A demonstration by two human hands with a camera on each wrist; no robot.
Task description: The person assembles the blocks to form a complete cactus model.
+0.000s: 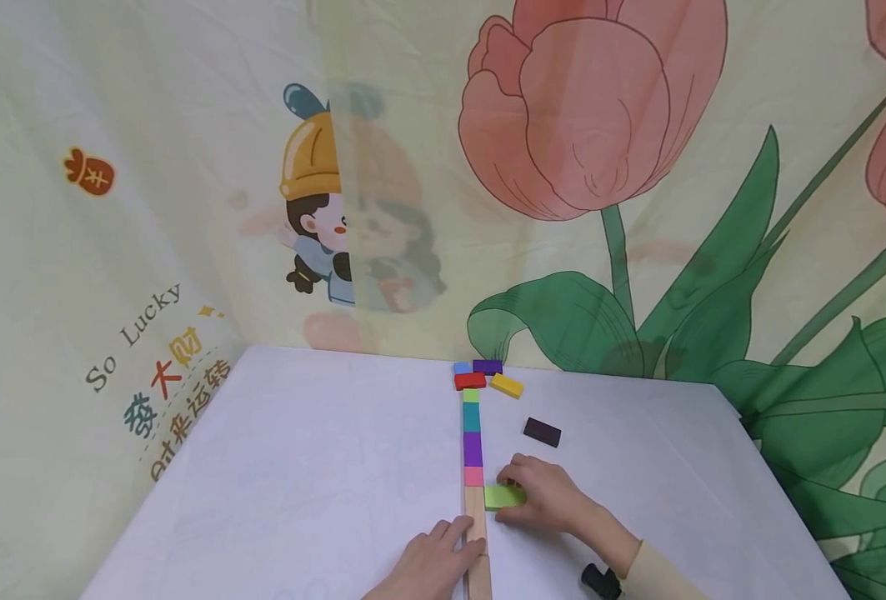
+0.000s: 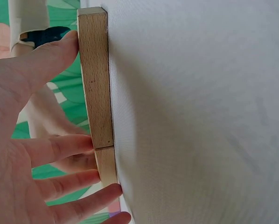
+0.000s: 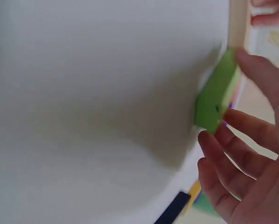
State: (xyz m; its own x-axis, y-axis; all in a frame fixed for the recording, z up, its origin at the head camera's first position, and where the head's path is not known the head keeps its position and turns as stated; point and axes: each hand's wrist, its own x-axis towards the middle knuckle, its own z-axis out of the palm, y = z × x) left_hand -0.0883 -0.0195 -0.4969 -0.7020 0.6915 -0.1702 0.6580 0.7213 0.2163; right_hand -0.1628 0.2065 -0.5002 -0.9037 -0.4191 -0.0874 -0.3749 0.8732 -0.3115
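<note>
Two plain wooden blocks lie end to end, the farther wooden block (image 1: 474, 502) meeting a pink block (image 1: 473, 477). My left hand (image 1: 433, 560) touches these wooden blocks from the left. In the left wrist view its fingers are spread and fairly straight, with the thumb against the long wooden block (image 2: 94, 79). On the other side, my right hand (image 1: 551, 496) holds a light green block (image 1: 499, 498) between thumb and fingers. Its left end is beside the farther wooden block. In the right wrist view the green block (image 3: 216, 95) looks tilted and slightly blurred.
Beyond the pink block, the row continues with purple (image 1: 473, 448), teal (image 1: 471, 417) and small green (image 1: 471, 396) blocks. A red block (image 1: 470, 381) lies across its far end. Blue (image 1: 461, 367), dark purple (image 1: 488, 367), yellow (image 1: 507, 385) and black (image 1: 543, 432) blocks lie nearby on the white tabletop (image 1: 322, 467).
</note>
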